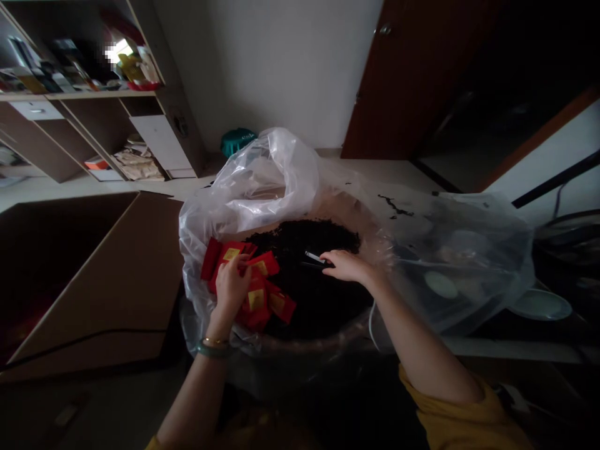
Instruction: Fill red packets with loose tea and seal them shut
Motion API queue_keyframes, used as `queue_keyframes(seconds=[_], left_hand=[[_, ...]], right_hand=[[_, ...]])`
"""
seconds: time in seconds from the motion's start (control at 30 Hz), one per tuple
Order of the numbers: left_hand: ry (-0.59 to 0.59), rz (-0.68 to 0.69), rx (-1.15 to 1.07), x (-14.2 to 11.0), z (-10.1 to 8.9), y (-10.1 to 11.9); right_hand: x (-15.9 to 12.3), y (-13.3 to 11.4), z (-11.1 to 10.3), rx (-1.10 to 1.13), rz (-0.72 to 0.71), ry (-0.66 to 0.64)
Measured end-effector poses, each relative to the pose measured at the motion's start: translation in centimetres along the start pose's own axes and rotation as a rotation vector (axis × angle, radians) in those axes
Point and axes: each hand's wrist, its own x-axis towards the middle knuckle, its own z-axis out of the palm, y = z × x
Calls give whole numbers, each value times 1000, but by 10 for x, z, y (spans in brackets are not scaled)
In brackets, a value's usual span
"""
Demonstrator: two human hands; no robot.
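Observation:
Red packets (pixel 257 299) with yellow labels lie in a loose pile on the left side of a heap of dark, leaf-like loose material (pixel 323 300). My left hand (pixel 233 281) is over the pile, its fingers closed on a red packet. Over the heap, my right hand (pixel 347 265) grips a small tool (pixel 315 257) with a pale upper bar and a dark lower part, pointing left towards the packets. Its exact kind is too dim to make out. Below the heap shows the rim of a round basket (pixel 309 345).
Clear plastic sheeting (pixel 290 162) bunches behind and around the basket and spreads right. A large open cardboard box (pixel 107 269) stands at left. Behind are a shelf unit (pixel 154 137), a green bag (pixel 238 141) and a brown door (pixel 398 81). A pale dish (pixel 541 305) sits at right.

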Motion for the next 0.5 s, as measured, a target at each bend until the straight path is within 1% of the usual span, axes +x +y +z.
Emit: queue_keyframes(seconds=[0.07,0.1,0.17,0.23,0.27,0.37,0.5], left_hand=[[-10,105,111,4,-1,-1],[-41,149,152,6,0,0],[-150,201,228,10,0,4],[-242,201,321,14,0,9],[-265,192,372,15,0,11],[-284,167,476,16,0,15],[-316,175,466,19,-1,13]], right_hand=[[1,1,1,-24,4,15],[1,0,2,-34,1,16],[0,-2,2,-49,-5,14],[0,-5,2,-56,-7,17],[0,-6,2,-55,-7,19],[-1,-9,1,-40,-3,14],[-2,-14,-2,-27,23,-1]])
